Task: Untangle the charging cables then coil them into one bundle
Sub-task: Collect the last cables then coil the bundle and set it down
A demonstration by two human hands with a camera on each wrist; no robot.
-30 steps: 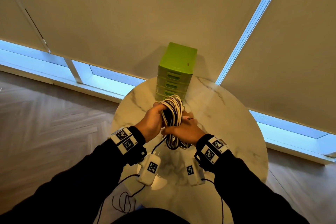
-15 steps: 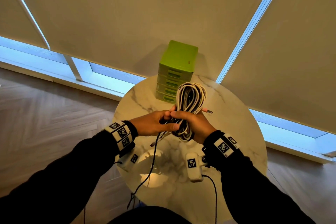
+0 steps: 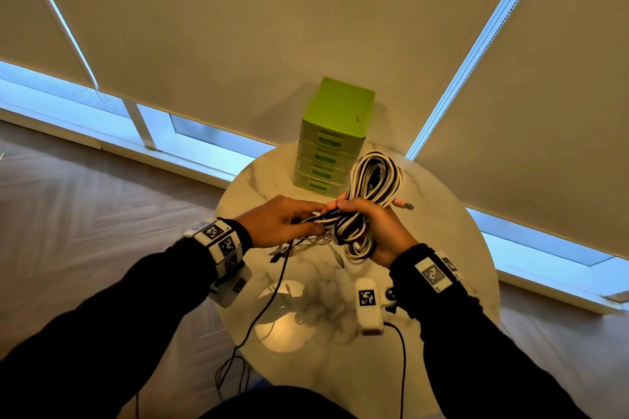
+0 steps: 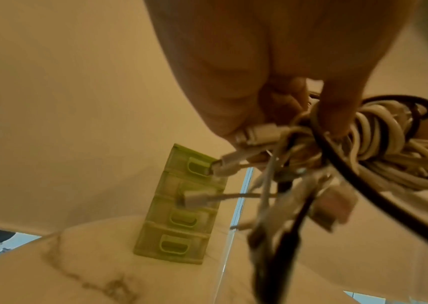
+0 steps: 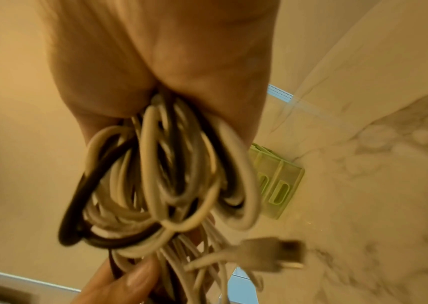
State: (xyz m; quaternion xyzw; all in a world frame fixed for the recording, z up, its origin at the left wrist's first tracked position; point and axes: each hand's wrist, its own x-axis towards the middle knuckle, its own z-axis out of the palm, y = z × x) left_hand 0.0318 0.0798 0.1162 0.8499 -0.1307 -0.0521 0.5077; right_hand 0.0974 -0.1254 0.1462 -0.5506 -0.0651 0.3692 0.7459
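Just in front of the green drawer unit (image 3: 332, 136), above the marble table (image 3: 442, 238), was held the coil of charging cables (image 3: 369, 194), black and white strands looped together into one hank. Was clasped at its waist by the right hand (image 3: 374, 231), fingers curled round the gathered loops, with the upper loops standing toward the drawer unit and the lower ones hanging on the near side of it. Were pinched by the left hand (image 3: 282, 223), on the side of the coil away from the window gap, the loose tail ends (image 3: 306, 245), thumb and fingers closed on several strands where they left the hank. Dangled below that grip a cluster of plugs (image 4: 236, 164), white and dark, none tucked in. Stuck out on the far right of the coil one more connector (image 3: 405, 206), free.

By the look of it, untangling judged finished and coiling mostly so: no knots seen, loops lying roughly parallel. Left, probably: winding the remaining tails round the waist of the hank and securing the stray plugs, then setting the bundle down before the drawer unit. Could not be told whether every cable was already gathered, the wrist views being blurred.
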